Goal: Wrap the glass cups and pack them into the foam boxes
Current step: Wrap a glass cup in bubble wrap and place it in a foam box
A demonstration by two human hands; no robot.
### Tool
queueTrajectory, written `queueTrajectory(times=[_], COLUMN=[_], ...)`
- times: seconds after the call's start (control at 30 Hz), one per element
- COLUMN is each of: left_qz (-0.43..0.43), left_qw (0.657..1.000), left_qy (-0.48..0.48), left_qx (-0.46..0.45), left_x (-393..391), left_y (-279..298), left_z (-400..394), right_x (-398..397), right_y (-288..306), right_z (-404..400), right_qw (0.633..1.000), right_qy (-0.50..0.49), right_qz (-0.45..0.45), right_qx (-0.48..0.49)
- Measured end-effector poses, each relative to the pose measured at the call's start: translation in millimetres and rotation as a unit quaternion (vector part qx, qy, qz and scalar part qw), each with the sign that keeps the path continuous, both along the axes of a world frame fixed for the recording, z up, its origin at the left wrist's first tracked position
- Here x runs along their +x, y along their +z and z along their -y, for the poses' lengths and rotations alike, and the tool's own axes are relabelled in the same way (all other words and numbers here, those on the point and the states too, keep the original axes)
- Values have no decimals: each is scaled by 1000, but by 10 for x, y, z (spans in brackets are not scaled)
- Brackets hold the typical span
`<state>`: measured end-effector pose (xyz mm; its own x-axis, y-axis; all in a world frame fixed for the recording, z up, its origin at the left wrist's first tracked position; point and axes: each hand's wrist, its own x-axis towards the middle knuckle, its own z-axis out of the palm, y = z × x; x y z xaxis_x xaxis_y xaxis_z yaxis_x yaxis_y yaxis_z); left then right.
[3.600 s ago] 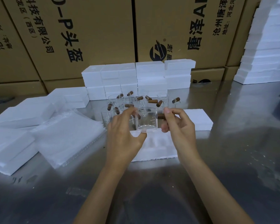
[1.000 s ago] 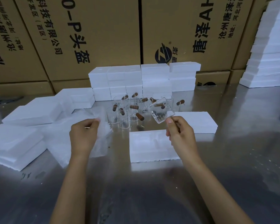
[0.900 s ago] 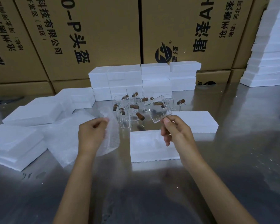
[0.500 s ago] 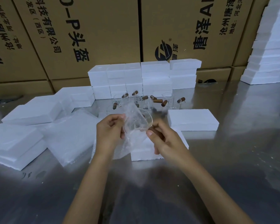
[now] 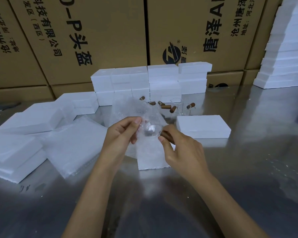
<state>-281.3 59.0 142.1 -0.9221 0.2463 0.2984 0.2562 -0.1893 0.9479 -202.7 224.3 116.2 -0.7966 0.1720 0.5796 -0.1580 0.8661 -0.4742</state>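
Since half a second ago, the bubble wrap sheet has come up over the glass cup. The left hand pinches the wrap at the cup's left; the right hand grips its brown handle above the open foam box on the worktop. The cup blurs through the wrap, which also hides some of the cups behind.

Glass cups (clustered) stand behind foam box, before foam stack.

Glass cup blurred behind bubble wrap; open foam box mostly hidden by hands.
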Motion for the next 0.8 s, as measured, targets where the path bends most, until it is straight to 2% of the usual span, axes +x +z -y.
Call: queueTrajectory(times=[0.07,0.1,0.2,0.27,0.4,0.57,0.67,0.73,0.8], left_qz=[-33,-43,-51,-42,-5,42,52,38,1], left_qw=[999,998,994,992,989,985,982,989,1000], left_qy=[-19,-33,-71,-93,-127,-159,-176,-139,-8], left_qx=[-30,-41,-64,-72,-80,-46,-35,-28,-5], left_x=[27,47,138,199,270,288,278,267,234], left_y=[-5,-9,-5,-5,-16,-12,3,32,43], left_z=[-15,-28,-125,-204,-281,-278,-241,-209,-177], right_x=[-28,-45,-57,-63,-72,-63,-52,-61,-72], right_y=[19,38,114,127,104,138,152,161,171], right_z=[13,13,-7,-40,-73,-136,-158,-160,-176], right_qw=[990,972,893,851,819,825,799,781,762], right_qy=[17,41,116,141,199,212,242,240,239], right_qz=[6,12,43,69,88,73,78,90,100], right_qx=[-140,-230,-433,-502,-532,-518,-545,-570,-593])
